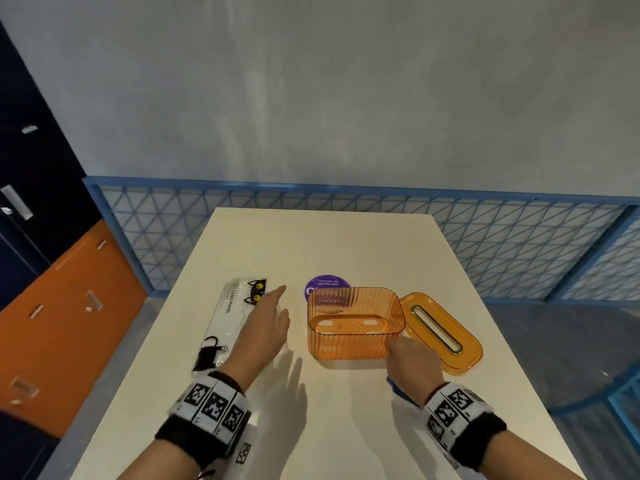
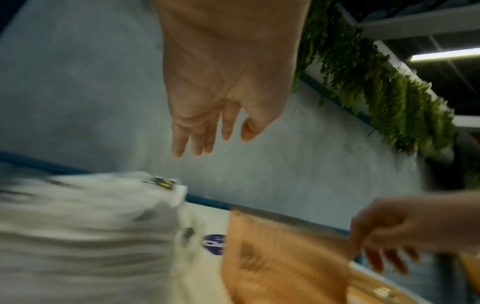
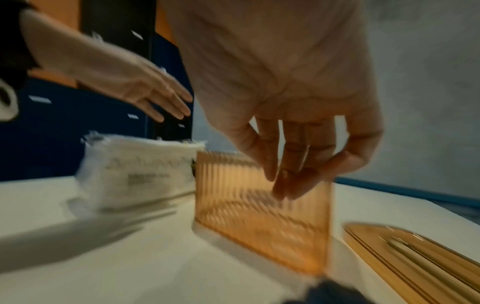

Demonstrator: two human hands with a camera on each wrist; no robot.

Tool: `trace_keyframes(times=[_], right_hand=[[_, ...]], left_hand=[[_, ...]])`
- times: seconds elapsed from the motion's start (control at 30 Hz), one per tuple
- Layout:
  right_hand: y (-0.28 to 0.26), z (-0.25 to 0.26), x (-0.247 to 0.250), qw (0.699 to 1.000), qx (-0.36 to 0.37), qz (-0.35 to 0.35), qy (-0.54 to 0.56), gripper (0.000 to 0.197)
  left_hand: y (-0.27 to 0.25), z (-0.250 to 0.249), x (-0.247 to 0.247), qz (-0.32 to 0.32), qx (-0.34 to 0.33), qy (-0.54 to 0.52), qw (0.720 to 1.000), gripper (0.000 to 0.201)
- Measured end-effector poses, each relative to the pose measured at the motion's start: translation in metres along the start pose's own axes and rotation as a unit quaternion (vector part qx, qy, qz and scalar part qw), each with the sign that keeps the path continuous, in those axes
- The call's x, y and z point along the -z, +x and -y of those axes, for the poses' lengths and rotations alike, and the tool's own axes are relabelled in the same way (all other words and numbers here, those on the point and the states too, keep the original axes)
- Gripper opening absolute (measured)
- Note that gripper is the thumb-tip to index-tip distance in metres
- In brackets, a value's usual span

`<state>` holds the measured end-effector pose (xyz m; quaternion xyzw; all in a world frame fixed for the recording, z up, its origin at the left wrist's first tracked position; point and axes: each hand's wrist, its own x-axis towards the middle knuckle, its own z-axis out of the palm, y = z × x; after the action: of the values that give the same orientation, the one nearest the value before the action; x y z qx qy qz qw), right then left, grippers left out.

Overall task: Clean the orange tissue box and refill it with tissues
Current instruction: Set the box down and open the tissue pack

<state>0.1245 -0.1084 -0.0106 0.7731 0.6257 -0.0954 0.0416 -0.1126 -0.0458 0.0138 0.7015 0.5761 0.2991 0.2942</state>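
Observation:
The orange ribbed tissue box [image 1: 356, 327] stands open and empty mid-table. Its slotted lid [image 1: 441, 332] lies flat to the right. A white tissue pack [image 1: 230, 320] with black cat prints lies left of the box. My left hand [image 1: 278, 303] hovers above the pack's right edge with straight, spread fingers [image 2: 202, 139] and holds nothing. My right hand [image 1: 398, 346] is at the box's near right corner. Its loosely hanging fingers [image 3: 285, 181] lie against the near wall, and blur hides whether they grip it. A dark blue cloth [image 1: 394, 388] shows under my right wrist.
A round purple sticker [image 1: 327, 284] lies on the white table [image 1: 346, 427] behind the box. A blue lattice railing [image 1: 519, 237] runs beyond the far edge. Orange and dark blue cabinets [image 1: 62, 306] stand to the left.

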Motion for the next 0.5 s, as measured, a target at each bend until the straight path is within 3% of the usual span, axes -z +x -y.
trace_keyframes(times=[0.07,0.17,0.23,0.3,0.4,0.5], right_hand=[[0.007,0.027,0.014,0.996,0.074,-0.010,0.055,0.029],[0.019,0.075,0.023,0.975,0.189,0.010,0.119,0.038],[0.027,0.106,0.017,0.964,0.241,0.028,0.109,0.047],[0.035,0.129,0.006,0.961,0.266,0.042,0.061,0.052],[0.044,0.148,-0.009,0.964,0.256,0.071,-0.021,0.051],[0.048,0.153,-0.017,0.966,0.244,0.071,-0.056,0.038]], left_hand=[[-0.013,0.027,0.025,0.023,-0.010,0.092,0.995,0.056],[-0.029,0.068,0.051,0.121,0.033,0.209,0.970,0.086],[-0.040,0.087,0.059,0.158,0.066,0.204,0.964,0.103],[-0.050,0.098,0.063,0.172,0.076,0.194,0.963,0.107],[-0.059,0.112,0.062,0.150,0.068,0.155,0.974,0.077],[-0.062,0.123,0.062,0.054,0.040,0.048,0.997,0.045]])
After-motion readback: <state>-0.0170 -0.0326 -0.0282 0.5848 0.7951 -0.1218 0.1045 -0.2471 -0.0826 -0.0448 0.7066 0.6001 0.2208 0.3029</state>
